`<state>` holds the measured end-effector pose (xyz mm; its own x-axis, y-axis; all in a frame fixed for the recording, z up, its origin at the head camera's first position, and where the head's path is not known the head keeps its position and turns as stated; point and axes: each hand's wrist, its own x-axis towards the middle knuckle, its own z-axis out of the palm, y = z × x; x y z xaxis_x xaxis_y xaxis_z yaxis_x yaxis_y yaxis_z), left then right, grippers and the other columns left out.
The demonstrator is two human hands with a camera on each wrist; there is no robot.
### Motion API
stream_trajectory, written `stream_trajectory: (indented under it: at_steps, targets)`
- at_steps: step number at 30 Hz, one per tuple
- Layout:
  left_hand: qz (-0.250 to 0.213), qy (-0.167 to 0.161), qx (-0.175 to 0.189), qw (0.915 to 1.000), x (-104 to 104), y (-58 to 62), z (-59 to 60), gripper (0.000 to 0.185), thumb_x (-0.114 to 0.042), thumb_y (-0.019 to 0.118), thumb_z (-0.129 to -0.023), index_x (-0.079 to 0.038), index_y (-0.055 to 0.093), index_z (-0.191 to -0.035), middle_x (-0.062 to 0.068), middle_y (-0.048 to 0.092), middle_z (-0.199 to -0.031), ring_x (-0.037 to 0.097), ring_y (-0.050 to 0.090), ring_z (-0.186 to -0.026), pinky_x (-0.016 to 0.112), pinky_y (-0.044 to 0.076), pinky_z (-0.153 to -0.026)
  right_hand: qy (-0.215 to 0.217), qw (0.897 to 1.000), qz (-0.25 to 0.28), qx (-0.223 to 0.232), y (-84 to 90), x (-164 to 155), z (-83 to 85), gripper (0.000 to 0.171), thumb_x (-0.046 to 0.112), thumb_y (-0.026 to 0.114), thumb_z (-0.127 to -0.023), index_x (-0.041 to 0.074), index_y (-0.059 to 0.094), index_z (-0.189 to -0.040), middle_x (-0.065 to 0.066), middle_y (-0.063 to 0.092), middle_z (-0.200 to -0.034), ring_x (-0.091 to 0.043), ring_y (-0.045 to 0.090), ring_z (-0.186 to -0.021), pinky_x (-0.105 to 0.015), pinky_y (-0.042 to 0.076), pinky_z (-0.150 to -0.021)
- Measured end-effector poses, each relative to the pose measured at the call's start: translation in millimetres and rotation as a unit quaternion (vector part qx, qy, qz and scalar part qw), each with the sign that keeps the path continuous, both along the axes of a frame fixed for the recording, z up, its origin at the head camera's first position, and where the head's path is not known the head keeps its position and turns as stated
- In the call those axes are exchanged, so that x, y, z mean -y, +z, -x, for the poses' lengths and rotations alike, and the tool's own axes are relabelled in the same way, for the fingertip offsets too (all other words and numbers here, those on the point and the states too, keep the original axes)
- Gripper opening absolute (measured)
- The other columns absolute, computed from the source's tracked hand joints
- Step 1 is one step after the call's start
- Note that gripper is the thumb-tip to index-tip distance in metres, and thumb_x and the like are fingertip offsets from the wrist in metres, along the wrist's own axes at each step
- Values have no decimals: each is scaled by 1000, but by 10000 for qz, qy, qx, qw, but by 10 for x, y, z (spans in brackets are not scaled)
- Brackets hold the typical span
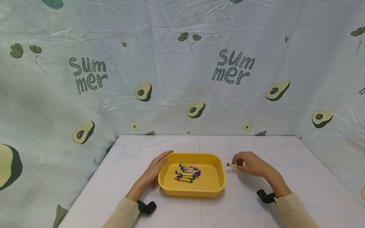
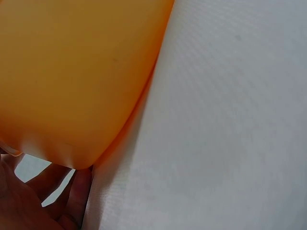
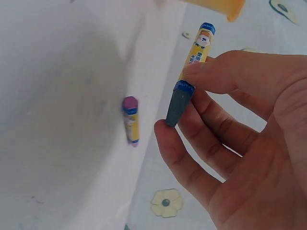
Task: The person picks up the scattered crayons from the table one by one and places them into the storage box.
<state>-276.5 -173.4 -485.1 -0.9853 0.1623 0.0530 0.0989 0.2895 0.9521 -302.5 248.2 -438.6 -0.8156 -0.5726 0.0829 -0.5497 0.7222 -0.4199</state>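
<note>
My left hand (image 1: 154, 167) holds the left side of a shallow yellow tray (image 1: 194, 193), thumb at the rim and fingers along the outer wall. In the left wrist view, fingers (image 2: 76, 199) meet the tray's wall (image 2: 72, 86) low at its corner. Inside the tray lies a loose pile of several oil pastels (image 1: 186, 174) in yellow wrappers. To the right of the tray, my right hand (image 1: 252, 163) pinches an oil pastel (image 3: 196, 50) with a dark grey-green tip between thumb and fingers. Another oil pastel (image 3: 131, 122), purple at one end, lies on the table below that hand.
The table (image 1: 137, 145) is covered in white. Behind it hangs a pale curtain (image 1: 171, 69) printed with avocados and lettering. Black wrist devices (image 1: 146, 207) sit on both wrists, at the beige sleeves (image 1: 122, 213).
</note>
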Motion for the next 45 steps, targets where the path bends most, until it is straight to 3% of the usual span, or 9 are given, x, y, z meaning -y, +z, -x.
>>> stream_trajectory:
  at_steps: [8, 16, 20, 31, 38, 45]
  targets:
    - [-3, 21, 7, 10000, 6, 9, -6, 45, -27, 35, -113, -20, 47, -156, 12, 48, -160, 33, 51, -144, 52, 41, -121, 291, 9996, 6, -55, 306, 201, 60, 17, 3, 70, -90, 13, 72, -103, -2, 70, -91, -8, 58, -79, -22, 55, -69]
    - [-15, -3, 46, 10000, 5, 13, 5, 45, -25, 34, -113, -20, 48, -155, 13, 48, -160, 33, 51, -143, 53, 41, -121, 667, 9963, -394, -372, 619, 679, 85, 17, 3, 71, -91, 17, 73, -100, 6, 68, -89, -8, 57, -80, -21, 55, -74]
    - [-5, 15, 43, 10000, 11, 13, -2, 45, -26, 34, -113, -19, 47, -156, 14, 48, -159, 33, 53, -142, 53, 43, -119, 886, 9941, -584, -234, 684, 985, 94, 15, 6, 71, -91, 17, 74, -101, 6, 69, -90, -9, 58, -82, -23, 56, -77]
    - [0, 6, 44, 10000, 2, 17, 2, 45, -26, 35, -113, -21, 48, -155, 12, 50, -159, 32, 54, -141, 51, 44, -119, 1209, 9871, -980, 389, 444, 1604, 151, 15, 10, 73, -94, 16, 76, -107, 6, 65, -86, -12, 55, -81, -25, 52, -76]
    - [97, 7, 23, 10000, 4, 43, -6, 45, -27, 36, -112, -20, 48, -155, 12, 48, -160, 33, 52, -143, 52, 42, -120, 1385, 9844, -989, 449, 352, 1802, 148, 15, 6, 73, -93, 15, 75, -104, 2, 68, -88, -12, 56, -79, -25, 53, -74]
    - [146, -36, 24, 9999, 12, 44, -26, 46, -28, 35, -113, -18, 46, -156, 14, 47, -160, 34, 51, -143, 52, 42, -120, 1266, 9818, -1251, 668, 240, 1898, 165, 15, 9, 76, -91, 22, 75, -99, 8, 68, -87, -9, 59, -77, -22, 55, -73]
